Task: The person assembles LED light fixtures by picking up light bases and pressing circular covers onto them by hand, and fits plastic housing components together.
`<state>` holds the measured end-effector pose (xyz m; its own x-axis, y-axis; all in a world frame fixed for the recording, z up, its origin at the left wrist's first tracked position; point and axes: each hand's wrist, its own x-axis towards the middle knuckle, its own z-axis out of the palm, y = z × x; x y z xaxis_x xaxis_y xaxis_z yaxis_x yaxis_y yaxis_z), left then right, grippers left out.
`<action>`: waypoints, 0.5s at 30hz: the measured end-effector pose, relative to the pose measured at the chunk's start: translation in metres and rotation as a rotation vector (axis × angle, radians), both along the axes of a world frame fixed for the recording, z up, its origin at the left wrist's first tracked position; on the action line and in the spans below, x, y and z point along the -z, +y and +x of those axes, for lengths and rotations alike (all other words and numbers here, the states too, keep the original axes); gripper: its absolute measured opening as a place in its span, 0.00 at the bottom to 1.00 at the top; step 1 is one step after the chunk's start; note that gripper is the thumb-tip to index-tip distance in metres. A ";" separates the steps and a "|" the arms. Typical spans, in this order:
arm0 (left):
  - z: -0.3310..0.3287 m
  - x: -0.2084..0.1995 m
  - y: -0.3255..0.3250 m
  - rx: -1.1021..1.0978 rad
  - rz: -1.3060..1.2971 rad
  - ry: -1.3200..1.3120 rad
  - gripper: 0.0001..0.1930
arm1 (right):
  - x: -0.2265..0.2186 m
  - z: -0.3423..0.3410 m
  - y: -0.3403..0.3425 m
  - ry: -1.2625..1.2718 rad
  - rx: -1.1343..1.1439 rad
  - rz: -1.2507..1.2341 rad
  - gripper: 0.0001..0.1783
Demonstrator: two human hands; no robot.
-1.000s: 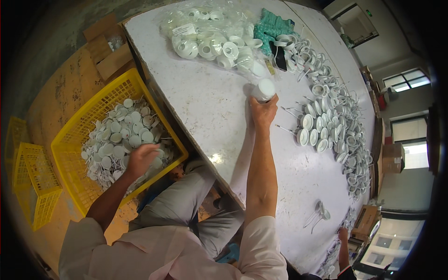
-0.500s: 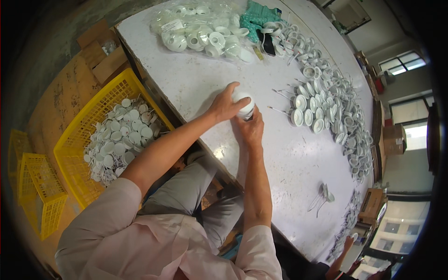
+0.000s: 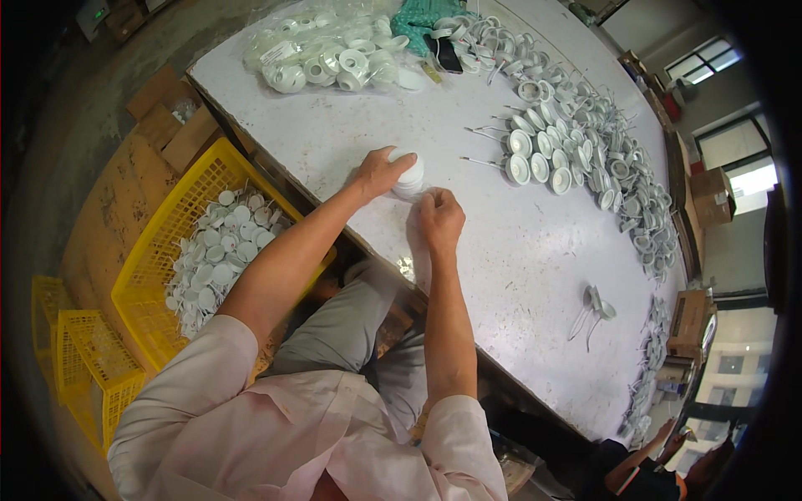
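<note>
Above the table, near its front edge, my left hand [image 3: 383,173] is closed round a white round lamp housing [image 3: 408,177], its thumb lying over the top. Just to the right, a small gap away from the housing, my right hand [image 3: 441,219] is closed with its fingers curled in. Whatever those fingers may pinch is hidden. Two small white lamp fittings with wires [image 3: 598,306] lie on the tabletop to the right. A long heap of white round lamp fittings [image 3: 558,150] with short leads spreads along the far right of the table.
A clear bag of white rings [image 3: 322,58] lies at the back beside a teal cloth bag [image 3: 415,23] and a black phone [image 3: 447,54]. Left of the table stands a yellow basket [image 3: 138,275] with white discs. An open carton [image 3: 194,142] sits behind it. Another person [image 3: 639,468] works at lower right.
My right hand has come off the white housing and curled closed beside it. The left hand still holds the housing. The whole view has shifted slightly.
</note>
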<state>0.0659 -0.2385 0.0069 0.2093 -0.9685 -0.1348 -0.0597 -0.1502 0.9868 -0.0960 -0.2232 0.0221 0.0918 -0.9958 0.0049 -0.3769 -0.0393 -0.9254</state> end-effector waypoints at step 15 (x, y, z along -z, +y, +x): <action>-0.006 0.006 -0.003 -0.073 0.015 -0.050 0.33 | 0.033 -0.014 -0.051 0.487 -0.098 -0.338 0.16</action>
<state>0.0599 -0.2420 0.0012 0.2864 -0.9484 -0.1363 -0.0975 -0.1704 0.9806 -0.1098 -0.2745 -0.0106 0.2548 -0.9330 0.2541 -0.7343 -0.3576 -0.5769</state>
